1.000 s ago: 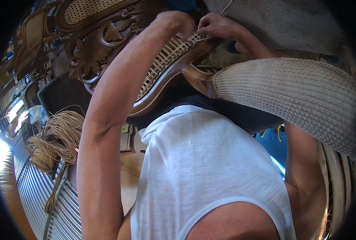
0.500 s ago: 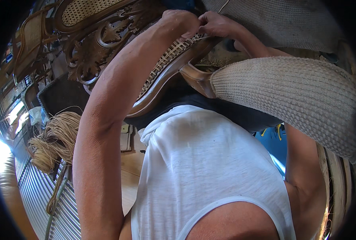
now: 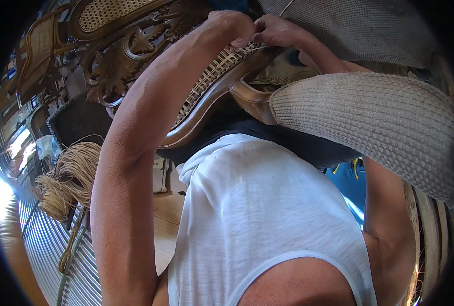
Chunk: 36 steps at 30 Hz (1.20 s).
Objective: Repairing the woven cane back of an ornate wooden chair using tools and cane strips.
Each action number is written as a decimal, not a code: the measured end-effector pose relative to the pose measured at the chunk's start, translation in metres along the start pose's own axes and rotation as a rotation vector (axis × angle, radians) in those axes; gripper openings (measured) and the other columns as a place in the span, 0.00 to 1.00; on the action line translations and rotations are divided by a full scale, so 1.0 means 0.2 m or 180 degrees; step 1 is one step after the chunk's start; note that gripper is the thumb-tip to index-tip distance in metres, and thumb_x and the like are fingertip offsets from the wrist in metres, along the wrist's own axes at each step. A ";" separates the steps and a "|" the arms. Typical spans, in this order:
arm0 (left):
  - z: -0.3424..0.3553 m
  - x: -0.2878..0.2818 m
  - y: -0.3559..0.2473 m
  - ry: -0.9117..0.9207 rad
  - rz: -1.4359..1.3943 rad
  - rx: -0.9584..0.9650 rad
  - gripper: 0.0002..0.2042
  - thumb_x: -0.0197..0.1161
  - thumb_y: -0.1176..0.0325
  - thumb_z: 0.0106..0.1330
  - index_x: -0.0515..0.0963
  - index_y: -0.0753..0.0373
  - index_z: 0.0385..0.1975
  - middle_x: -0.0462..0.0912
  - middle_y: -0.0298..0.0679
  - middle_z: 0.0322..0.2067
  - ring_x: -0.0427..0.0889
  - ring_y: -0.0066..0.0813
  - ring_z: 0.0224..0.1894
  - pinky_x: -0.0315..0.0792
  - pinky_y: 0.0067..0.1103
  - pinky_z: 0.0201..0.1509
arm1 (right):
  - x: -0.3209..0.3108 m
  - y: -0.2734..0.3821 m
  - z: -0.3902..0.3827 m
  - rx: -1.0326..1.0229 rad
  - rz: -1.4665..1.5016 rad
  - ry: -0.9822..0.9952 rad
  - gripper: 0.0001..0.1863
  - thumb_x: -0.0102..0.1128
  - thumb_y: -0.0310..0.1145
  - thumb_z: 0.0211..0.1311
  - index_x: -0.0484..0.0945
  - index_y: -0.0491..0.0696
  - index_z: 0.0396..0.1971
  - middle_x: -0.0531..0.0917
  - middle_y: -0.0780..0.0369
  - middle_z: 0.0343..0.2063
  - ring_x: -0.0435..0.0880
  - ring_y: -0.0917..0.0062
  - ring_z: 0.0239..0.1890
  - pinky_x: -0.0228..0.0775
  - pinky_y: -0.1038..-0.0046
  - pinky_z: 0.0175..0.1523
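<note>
At the top of the view my left hand bends down over the open cane weave of a curved wooden chair frame. Its fingers look curled and are mostly hidden behind the back of the hand. My right hand meets it from the right, closed with thumb and finger pinched together at the edge of the weave. What either hand grips is too small or covered to make out. A thin pale strand rises just above my right hand.
A beige knitted-covered piece juts across the right, joined to the wooden frame. Carved dark wood and an oval cane panel stand at upper left. A bundle of cane strands hangs at left above a ribbed metal surface.
My left forearm has shifted very slightly to the left, and the left hand has tilted a little. My right hand stays at nearly the same spot beside it.
</note>
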<state>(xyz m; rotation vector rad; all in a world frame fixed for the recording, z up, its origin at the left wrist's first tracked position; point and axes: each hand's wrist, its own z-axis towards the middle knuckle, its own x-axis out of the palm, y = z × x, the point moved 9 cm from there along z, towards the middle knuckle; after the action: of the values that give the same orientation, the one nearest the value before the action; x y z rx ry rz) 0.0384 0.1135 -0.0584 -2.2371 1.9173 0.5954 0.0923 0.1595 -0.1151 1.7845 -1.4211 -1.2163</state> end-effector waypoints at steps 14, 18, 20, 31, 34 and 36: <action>0.25 0.09 0.08 0.0450 0.0250 0.0230 0.16 0.63 0.67 0.56 0.84 0.58 0.45 0.84 0.43 0.43 0.82 0.39 0.46 0.74 0.32 0.49 | 0.00 -0.06 0.02 -0.0035 0.0146 -0.0216 0.19 0.66 0.40 0.57 0.84 0.40 0.40 0.86 0.58 0.35 0.83 0.74 0.38 0.73 0.71 0.49; 0.22 0.04 0.04 0.0316 0.0147 0.0016 0.15 0.66 0.66 0.56 0.84 0.58 0.44 0.85 0.42 0.43 0.83 0.38 0.46 0.75 0.32 0.49 | -0.01 -0.07 0.02 -0.0123 0.0183 -0.0316 0.19 0.66 0.40 0.57 0.84 0.38 0.40 0.86 0.59 0.33 0.81 0.77 0.36 0.72 0.71 0.46; 0.22 0.01 0.03 0.0082 -0.0130 0.0046 0.13 0.68 0.64 0.57 0.86 0.56 0.43 0.86 0.40 0.43 0.85 0.35 0.47 0.76 0.31 0.48 | 0.00 -0.03 0.01 -0.0146 0.0237 -0.0170 0.20 0.67 0.41 0.58 0.84 0.38 0.40 0.86 0.59 0.32 0.81 0.78 0.35 0.72 0.71 0.45; 0.26 0.04 -0.08 -0.0112 0.0093 -0.0027 0.14 0.71 0.68 0.55 0.87 0.53 0.42 0.88 0.37 0.40 0.87 0.32 0.44 0.78 0.31 0.46 | 0.01 -0.03 0.01 -0.0317 0.0130 -0.0133 0.21 0.69 0.43 0.58 0.85 0.40 0.40 0.86 0.62 0.29 0.77 0.81 0.30 0.72 0.73 0.40; 0.09 0.06 -0.03 0.0010 -0.0035 -0.0249 0.12 0.66 0.71 0.52 0.87 0.57 0.38 0.88 0.40 0.34 0.88 0.34 0.40 0.79 0.31 0.42 | 0.02 -0.03 0.00 -0.0028 0.0291 -0.0071 0.18 0.69 0.41 0.53 0.86 0.41 0.36 0.86 0.59 0.28 0.82 0.76 0.31 0.74 0.70 0.39; 0.06 0.07 0.02 -0.0154 -0.0314 -0.0151 0.12 0.62 0.72 0.48 0.87 0.61 0.33 0.87 0.44 0.31 0.88 0.40 0.38 0.79 0.33 0.41 | 0.03 -0.01 0.00 -0.0140 0.0232 -0.0019 0.19 0.68 0.42 0.59 0.85 0.40 0.40 0.85 0.63 0.28 0.78 0.83 0.32 0.72 0.73 0.39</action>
<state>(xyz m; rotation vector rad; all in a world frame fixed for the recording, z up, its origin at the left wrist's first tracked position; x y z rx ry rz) 0.0342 0.1053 -0.0744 -2.3078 1.7768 0.6809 0.0927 0.1550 -0.1192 1.6862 -1.4392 -1.2070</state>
